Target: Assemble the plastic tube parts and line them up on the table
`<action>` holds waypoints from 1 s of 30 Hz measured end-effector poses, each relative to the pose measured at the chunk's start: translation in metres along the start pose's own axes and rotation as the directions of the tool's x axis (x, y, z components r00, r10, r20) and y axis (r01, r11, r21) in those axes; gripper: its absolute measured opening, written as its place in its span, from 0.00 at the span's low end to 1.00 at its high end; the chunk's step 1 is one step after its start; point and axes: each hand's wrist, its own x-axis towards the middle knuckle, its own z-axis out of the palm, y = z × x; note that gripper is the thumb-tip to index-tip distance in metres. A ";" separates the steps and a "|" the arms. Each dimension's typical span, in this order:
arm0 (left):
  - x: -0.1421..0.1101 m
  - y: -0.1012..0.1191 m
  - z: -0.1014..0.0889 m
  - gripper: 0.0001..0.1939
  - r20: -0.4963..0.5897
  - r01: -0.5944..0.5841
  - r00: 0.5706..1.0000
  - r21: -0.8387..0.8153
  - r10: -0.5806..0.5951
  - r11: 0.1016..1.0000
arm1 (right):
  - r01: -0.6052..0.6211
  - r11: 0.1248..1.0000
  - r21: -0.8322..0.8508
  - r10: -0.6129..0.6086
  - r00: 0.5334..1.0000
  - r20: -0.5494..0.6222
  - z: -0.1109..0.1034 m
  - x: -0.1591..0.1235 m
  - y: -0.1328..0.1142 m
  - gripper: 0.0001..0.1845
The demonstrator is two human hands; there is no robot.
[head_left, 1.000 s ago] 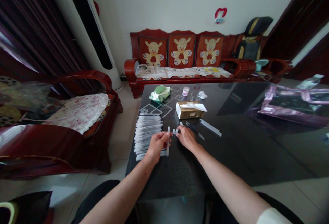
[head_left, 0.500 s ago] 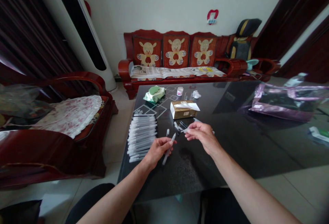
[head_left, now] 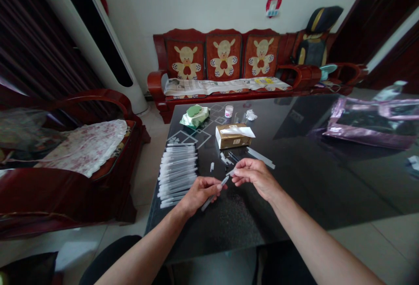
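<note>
My left hand (head_left: pixel 203 192) is closed round a translucent pen (head_left: pixel 207 204), its tip slanting up to the right. In my right hand (head_left: pixel 250 175), thumb and fingers pinch a small whitish pen cap (head_left: pixel 230 173), just above and right of the pen's tip. A row of whitish pens (head_left: pixel 178 173) lies side by side left of my left hand. One loose cap (head_left: pixel 212 166) rests between the row and my hands. Beyond my right hand lie more caps (head_left: pixel 225 159), thin dark refills (head_left: pixel 233 157) and clear pen barrels (head_left: pixel 262 157).
A gold tissue box (head_left: pixel 235 140) stands behind the pen parts on the dark glossy table (head_left: pixel 294 184). Behind it are a green wipes pack (head_left: pixel 195 117), a small jar (head_left: pixel 228 111) and crumpled tissue (head_left: pixel 251 115). A clear pink-edged bag (head_left: pixel 369 123) lies at right.
My hands have come closer together, bringing the cap near the pen's tip. My right hand has moved slightly down and left, and the view has shifted a little.
</note>
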 end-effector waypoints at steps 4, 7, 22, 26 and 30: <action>0.000 0.000 0.000 0.19 0.017 -0.005 1.000 0.030 0.004 1.000 | -0.031 0.999 -0.030 0.033 0.998 0.056 0.002 -0.001 0.003 0.13; 0.000 -0.001 0.000 0.19 0.041 -0.009 0.999 0.040 0.008 0.999 | -0.024 0.998 -0.062 0.030 0.994 0.101 0.002 -0.001 0.007 0.12; 0.000 -0.005 0.009 0.20 -0.037 -0.034 0.998 0.173 0.041 0.984 | 0.062 0.959 -0.277 0.022 0.957 0.290 -0.007 0.003 0.006 0.13; -0.002 -0.006 0.014 0.20 -0.111 -0.005 0.994 0.145 0.021 0.989 | 0.024 0.972 -0.235 0.037 0.967 0.252 -0.002 0.005 0.014 0.13; -0.004 -0.003 0.018 0.19 -0.151 0.022 0.989 0.151 0.001 0.988 | -0.027 0.978 -0.207 0.074 0.972 0.224 0.004 0.005 0.017 0.13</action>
